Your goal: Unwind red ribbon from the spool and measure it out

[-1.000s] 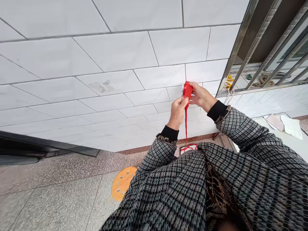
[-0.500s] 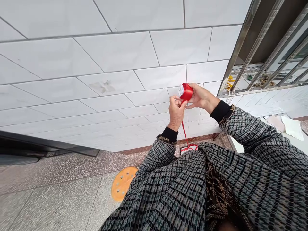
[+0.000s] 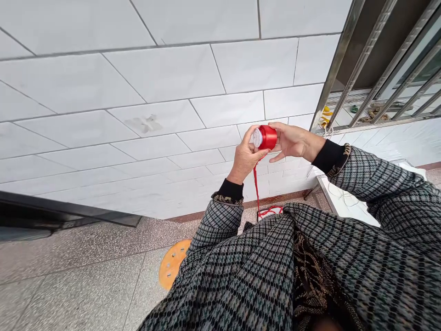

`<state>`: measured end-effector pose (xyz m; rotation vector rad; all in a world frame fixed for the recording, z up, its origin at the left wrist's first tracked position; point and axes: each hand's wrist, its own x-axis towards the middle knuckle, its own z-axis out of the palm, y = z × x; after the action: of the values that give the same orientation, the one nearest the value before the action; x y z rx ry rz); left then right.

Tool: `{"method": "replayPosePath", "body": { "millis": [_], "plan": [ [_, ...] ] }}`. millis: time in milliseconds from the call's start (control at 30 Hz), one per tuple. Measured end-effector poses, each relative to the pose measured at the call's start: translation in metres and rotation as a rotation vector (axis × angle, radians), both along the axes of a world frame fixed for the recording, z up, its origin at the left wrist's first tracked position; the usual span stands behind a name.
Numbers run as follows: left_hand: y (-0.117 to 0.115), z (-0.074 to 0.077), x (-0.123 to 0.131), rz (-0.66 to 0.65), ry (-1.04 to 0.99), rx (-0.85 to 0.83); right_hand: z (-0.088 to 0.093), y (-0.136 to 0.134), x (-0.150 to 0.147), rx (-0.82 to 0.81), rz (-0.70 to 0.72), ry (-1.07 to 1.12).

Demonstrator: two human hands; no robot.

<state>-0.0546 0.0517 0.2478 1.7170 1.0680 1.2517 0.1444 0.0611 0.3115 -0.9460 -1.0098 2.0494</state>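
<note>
A spool of red ribbon (image 3: 268, 138) with a white labelled end is held up in front of the tiled wall. My left hand (image 3: 243, 158) is closed around its white end, fingers above and thumb below. At the other end, my right hand (image 3: 292, 140) has its fingers spread; fingertips touch the top edge of the spool, while the lower digit stands away from it. A loose length of red ribbon (image 3: 256, 184) hangs from below the spool. Its lower part lies in loops over a white surface with a dark edge (image 3: 270, 211), partly hidden by my coat.
A white tiled wall (image 3: 148, 92) rises ahead. Metal window bars (image 3: 365, 64) are at right, with yellow items (image 3: 325, 117) on the sill. A white tabletop (image 3: 344, 202) stands right. An orange round stool (image 3: 174, 264) is on the floor left, near a dark-edged panel (image 3: 69, 214).
My left hand has shifted from pinching near the ribbon to gripping the spool's white end. My right hand has loosened and moved slightly right, its fingers spreading. The hanging ribbon has swung left.
</note>
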Motion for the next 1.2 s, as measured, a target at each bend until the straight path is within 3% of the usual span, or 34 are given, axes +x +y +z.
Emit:
{"method": "replayPosePath", "body": {
  "millis": [267, 500, 933, 1067, 1200],
  "plan": [
    [-0.008, 0.011, 0.008, -0.049, -0.131, 0.013, -0.015, -0.03, -0.004, 0.284, -0.111, 0.156],
    [-0.005, 0.004, 0.011, -0.059, -0.171, 0.059, -0.006, -0.026, -0.014, 0.109, -0.254, 0.186],
    [-0.001, 0.005, -0.01, -0.067, -0.068, -0.045, -0.005, -0.023, -0.013, 0.022, -0.176, 0.061],
    [-0.002, 0.008, -0.012, -0.023, 0.015, 0.05, -0.004, -0.025, -0.01, 0.032, -0.152, 0.059],
    [0.0, 0.002, -0.011, 0.029, 0.089, 0.229, 0.0, -0.029, -0.01, 0.005, -0.131, 0.043]
  ]
}}
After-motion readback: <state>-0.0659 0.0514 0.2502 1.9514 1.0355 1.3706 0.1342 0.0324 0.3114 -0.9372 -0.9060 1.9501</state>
